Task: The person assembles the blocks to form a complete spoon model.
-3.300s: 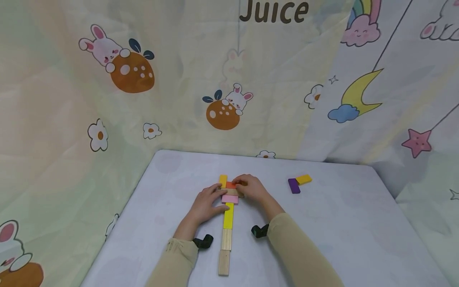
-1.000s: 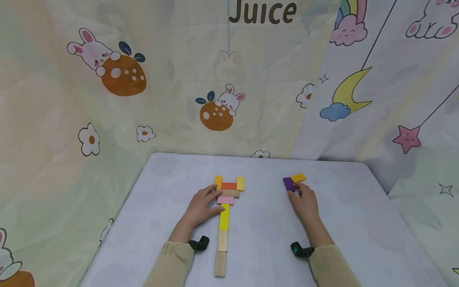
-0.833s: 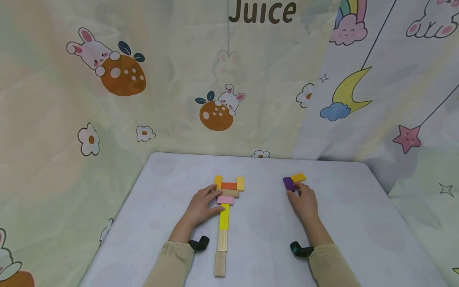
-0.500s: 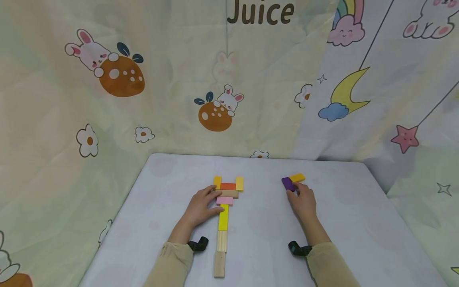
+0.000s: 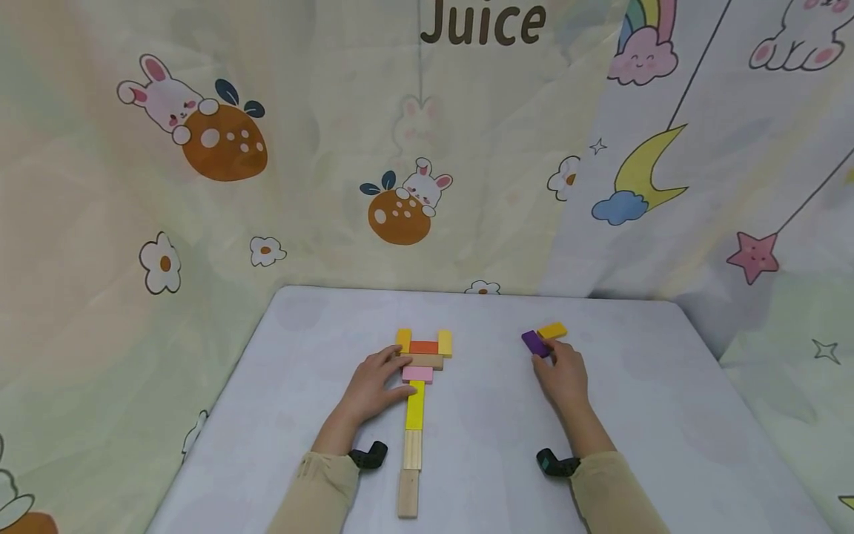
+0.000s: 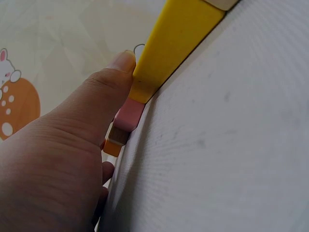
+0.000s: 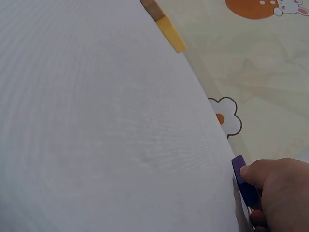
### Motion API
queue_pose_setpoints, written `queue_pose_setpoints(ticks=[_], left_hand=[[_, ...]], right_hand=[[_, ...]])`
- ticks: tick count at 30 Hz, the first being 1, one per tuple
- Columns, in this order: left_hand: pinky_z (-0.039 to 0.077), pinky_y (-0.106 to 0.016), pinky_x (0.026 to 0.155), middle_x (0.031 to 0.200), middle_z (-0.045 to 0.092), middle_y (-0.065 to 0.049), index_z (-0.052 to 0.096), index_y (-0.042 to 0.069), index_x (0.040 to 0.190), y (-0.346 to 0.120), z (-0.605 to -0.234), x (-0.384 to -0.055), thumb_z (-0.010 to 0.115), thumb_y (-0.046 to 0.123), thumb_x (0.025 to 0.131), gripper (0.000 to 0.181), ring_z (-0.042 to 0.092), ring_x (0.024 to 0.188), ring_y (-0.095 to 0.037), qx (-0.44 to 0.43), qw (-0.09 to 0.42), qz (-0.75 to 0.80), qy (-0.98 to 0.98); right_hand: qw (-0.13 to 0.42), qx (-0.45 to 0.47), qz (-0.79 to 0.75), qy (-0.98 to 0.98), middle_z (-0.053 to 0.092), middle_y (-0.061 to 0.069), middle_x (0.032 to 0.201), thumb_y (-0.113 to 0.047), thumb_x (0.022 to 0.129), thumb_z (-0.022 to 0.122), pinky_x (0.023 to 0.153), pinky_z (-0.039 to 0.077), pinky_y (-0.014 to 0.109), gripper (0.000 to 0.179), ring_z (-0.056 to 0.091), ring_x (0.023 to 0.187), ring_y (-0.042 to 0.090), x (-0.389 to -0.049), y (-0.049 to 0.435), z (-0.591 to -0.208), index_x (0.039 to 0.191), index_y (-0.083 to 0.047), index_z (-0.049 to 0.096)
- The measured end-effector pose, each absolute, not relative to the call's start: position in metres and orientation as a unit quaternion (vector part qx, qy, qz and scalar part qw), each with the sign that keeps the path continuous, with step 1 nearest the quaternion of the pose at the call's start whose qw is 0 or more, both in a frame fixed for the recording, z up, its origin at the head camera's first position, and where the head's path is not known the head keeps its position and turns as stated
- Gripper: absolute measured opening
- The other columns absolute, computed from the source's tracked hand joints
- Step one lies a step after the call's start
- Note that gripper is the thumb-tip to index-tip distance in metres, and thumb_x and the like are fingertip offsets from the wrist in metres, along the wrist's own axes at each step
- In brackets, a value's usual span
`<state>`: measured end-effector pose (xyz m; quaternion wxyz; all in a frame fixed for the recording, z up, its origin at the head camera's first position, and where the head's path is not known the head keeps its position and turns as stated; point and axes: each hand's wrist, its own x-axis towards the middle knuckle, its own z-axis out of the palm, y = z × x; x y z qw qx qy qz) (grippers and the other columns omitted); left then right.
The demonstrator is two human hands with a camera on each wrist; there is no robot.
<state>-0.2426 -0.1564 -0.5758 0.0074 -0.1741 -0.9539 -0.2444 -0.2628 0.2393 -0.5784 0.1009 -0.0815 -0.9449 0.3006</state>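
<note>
In the head view my right hand (image 5: 563,378) pinches a purple wooden block (image 5: 534,343) at the table's back right. Thumb and fingers lie on either side of that purple block (image 7: 245,181) in the right wrist view. My left hand (image 5: 373,386) rests beside a row of blocks, its thumb touching the long yellow block (image 5: 415,406) and its fingertips near the tan block (image 5: 425,362). The row also has a pink block (image 5: 417,375), an orange block (image 5: 424,347), a yellow block at the upper left (image 5: 403,340) and a yellow block at the upper right (image 5: 445,343).
Close by the purple block lies a loose yellow block (image 5: 551,331). Two plain wood blocks (image 5: 412,450) extend the row toward the front of the white table (image 5: 487,460). A printed cloth (image 5: 320,208) hangs behind the table's back edge.
My right hand has left the row, where a yellow block now stands right of the orange one, and gone to the purple block. That block has turned slightly, away from the loose yellow one.
</note>
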Motion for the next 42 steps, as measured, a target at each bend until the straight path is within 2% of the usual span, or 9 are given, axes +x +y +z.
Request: queue_pose_setpoints(ticks=[8,11,16,22,30,34,37,42], left_hand=[[0.032,-0.051,0.117,0.158,0.036,0.002,0.050,0.033,0.145,-0.156,-0.575,-0.243,0.068,0.061,0.084,0.070,0.037,0.143,-0.028,-0.173,0.007,-0.247,-0.953],[0.031,-0.051,0.117,0.159,0.035,0.003,0.049,0.034,0.146,-0.156,-0.575,-0.243,0.067,0.063,0.084,0.071,0.036,0.144,-0.027,-0.168,-0.001,-0.245,-0.955],[0.031,-0.052,0.117,0.159,0.035,0.003,0.049,0.034,0.146,-0.156,-0.576,-0.243,0.067,0.062,0.084,0.070,0.036,0.144,-0.027,-0.170,-0.001,-0.245,-0.954],[0.031,-0.051,0.117,0.159,0.036,0.003,0.050,0.034,0.145,-0.157,-0.577,-0.243,0.068,0.062,0.084,0.069,0.036,0.144,-0.026,-0.172,0.005,-0.244,-0.954],[0.032,-0.051,0.117,0.158,0.037,0.003,0.050,0.034,0.144,-0.156,-0.576,-0.242,0.068,0.062,0.084,0.069,0.037,0.143,-0.026,-0.171,0.007,-0.247,-0.954],[0.032,-0.052,0.117,0.158,0.037,0.003,0.051,0.033,0.144,-0.155,-0.577,-0.242,0.068,0.061,0.084,0.069,0.037,0.143,-0.027,-0.171,0.011,-0.247,-0.954],[0.032,-0.051,0.117,0.158,0.037,0.003,0.051,0.033,0.144,-0.155,-0.577,-0.242,0.068,0.061,0.084,0.069,0.037,0.143,-0.026,-0.170,0.014,-0.245,-0.954],[0.031,-0.051,0.117,0.158,0.037,0.003,0.051,0.033,0.144,-0.156,-0.576,-0.241,0.068,0.061,0.084,0.069,0.037,0.143,-0.026,-0.169,0.013,-0.247,-0.954]], right_hand=[[0.115,-0.046,0.286,-0.950,0.061,0.023,0.125,-0.020,0.095,0.063,0.089,0.046,0.052,0.045,0.055,0.105,0.039,-0.261,0.240,-0.576,0.136,-0.004,0.055],[0.111,-0.049,0.288,-0.950,0.060,0.024,0.128,-0.022,0.094,0.063,0.091,0.045,0.053,0.046,0.055,0.108,0.040,-0.260,0.240,-0.574,0.136,-0.004,0.056],[0.104,-0.057,0.294,-0.948,0.060,0.022,0.123,-0.027,0.096,0.062,0.090,0.045,0.052,0.046,0.053,0.107,0.038,-0.258,0.239,-0.573,0.137,-0.005,0.056],[0.118,-0.044,0.296,-0.947,0.060,0.022,0.119,-0.022,0.097,0.062,0.088,0.045,0.051,0.043,0.054,0.103,0.036,-0.259,0.239,-0.574,0.136,-0.004,0.057],[0.100,-0.041,0.331,-0.937,0.054,0.023,0.133,-0.023,0.099,0.059,0.100,0.044,0.057,0.044,0.053,0.116,0.039,-0.261,0.239,-0.572,0.140,-0.006,0.054],[0.096,-0.024,0.350,-0.932,0.056,0.020,0.131,-0.023,0.099,0.060,0.087,0.048,0.047,0.043,0.055,0.103,0.033,-0.264,0.233,-0.565,0.139,-0.008,0.056],[0.094,-0.008,0.362,-0.927,0.058,0.016,0.128,-0.023,0.098,0.061,0.078,0.044,0.038,0.042,0.053,0.093,0.028,-0.269,0.223,-0.559,0.138,-0.011,0.057],[0.065,0.004,0.384,-0.921,0.058,0.009,0.129,-0.025,0.099,0.060,0.081,0.044,0.035,0.041,0.050,0.097,0.025,-0.279,0.201,-0.546,0.139,-0.016,0.057]])
